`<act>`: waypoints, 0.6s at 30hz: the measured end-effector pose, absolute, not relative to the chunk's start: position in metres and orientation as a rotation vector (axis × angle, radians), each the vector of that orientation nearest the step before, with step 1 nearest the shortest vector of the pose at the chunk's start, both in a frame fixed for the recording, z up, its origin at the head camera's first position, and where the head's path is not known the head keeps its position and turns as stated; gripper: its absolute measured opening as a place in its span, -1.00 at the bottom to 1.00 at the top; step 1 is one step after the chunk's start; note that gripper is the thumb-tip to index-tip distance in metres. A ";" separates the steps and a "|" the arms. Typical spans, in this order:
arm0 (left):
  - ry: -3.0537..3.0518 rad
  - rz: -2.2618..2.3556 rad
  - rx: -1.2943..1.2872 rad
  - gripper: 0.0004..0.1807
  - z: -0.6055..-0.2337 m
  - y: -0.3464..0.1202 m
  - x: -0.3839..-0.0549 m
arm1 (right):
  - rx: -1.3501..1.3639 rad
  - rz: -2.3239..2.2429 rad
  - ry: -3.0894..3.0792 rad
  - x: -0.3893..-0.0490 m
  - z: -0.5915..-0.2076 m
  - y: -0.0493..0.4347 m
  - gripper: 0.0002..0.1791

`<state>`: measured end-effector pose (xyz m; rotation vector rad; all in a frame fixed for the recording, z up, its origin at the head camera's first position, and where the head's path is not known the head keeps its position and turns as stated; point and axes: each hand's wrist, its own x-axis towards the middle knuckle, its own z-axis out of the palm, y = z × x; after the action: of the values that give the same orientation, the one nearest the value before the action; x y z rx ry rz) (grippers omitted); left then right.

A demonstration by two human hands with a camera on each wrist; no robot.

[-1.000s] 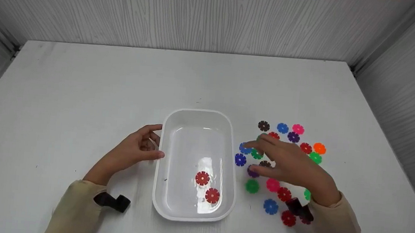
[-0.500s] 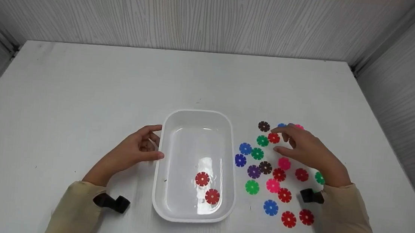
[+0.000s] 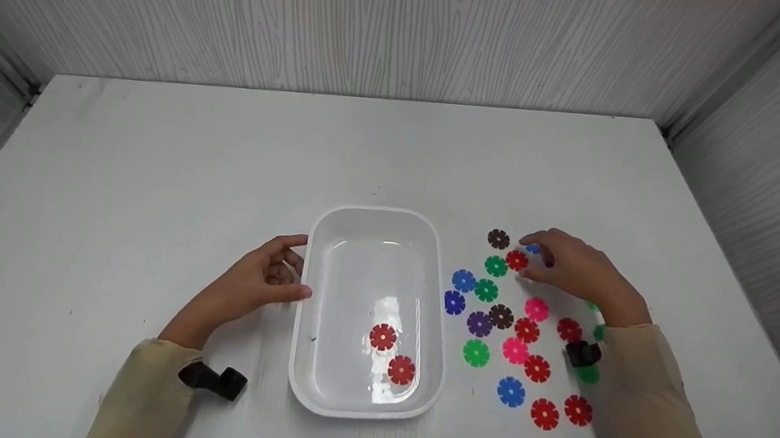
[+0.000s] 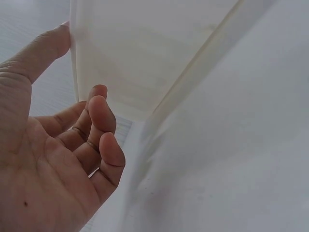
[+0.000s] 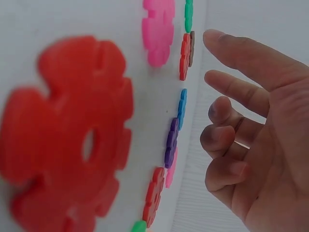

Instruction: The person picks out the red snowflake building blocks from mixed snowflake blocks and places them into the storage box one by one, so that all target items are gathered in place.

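Note:
In the head view, a white plastic tray (image 3: pixel 298 352) holds two red notched discs, one (image 3: pixel 382 336) above the other (image 3: pixel 401 370). My left hand (image 3: pixel 254 279) is at its left side, thumb tip touching the rim and the other fingers loosely bent beside the outer wall. My right hand (image 3: pixel 573 267) hovers over the far part of the scattered discs. Its thumb and index finger are spread either side of a red disc (image 3: pixel 517 260), holding nothing; the right wrist view shows these fingers (image 5: pixel 236 53) apart from the discs. A blue disc (image 3: pixel 532 248) is partly hidden behind the hand.
Several flower-shaped discs lie right of the tray, among them a brown one (image 3: pixel 498 239), a green one (image 3: pixel 476 353), a pink one (image 3: pixel 515 351) and a blue one (image 3: pixel 511 392). They lie flat on a white table (image 3: pixel 176 158), with grey panels (image 3: pixel 378 34) behind.
My right hand has moved from above the discs near the tray to the far right, then slightly left, its thumb and index finger reaching the red disc. The left hand keeps its place.

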<state>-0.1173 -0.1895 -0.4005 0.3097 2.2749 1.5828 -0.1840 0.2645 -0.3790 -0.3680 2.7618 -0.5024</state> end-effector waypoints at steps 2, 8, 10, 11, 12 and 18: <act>2.271 1.586 0.309 -0.15 -0.400 -0.190 -0.118 | -0.368 -0.465 2.758 -0.187 -0.379 0.264 -0.36; 2.271 1.586 0.314 -0.15 -0.401 -0.190 -0.118 | -0.384 -0.401 2.749 -0.192 -0.381 0.262 -0.41; 2.276 1.580 0.316 -0.15 -0.401 -0.190 -0.117 | -0.395 -0.392 2.748 -0.192 -0.382 0.262 -0.43; 2.275 1.580 0.318 -0.16 -0.401 -0.190 -0.117 | -0.411 -0.380 2.752 -0.192 -0.382 0.262 -0.44; 2.277 1.579 0.321 -0.16 -0.401 -0.190 -0.116 | -0.424 -0.374 2.757 -0.192 -0.382 0.262 -0.46; 2.287 1.568 0.329 -0.18 -0.400 -0.190 -0.117 | -0.459 -0.348 2.771 -0.190 -0.380 0.258 -0.53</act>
<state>-0.1167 -0.1896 -0.3997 0.3291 2.2870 1.5678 -0.1903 0.2579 -0.3799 -0.4587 2.7710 -0.3483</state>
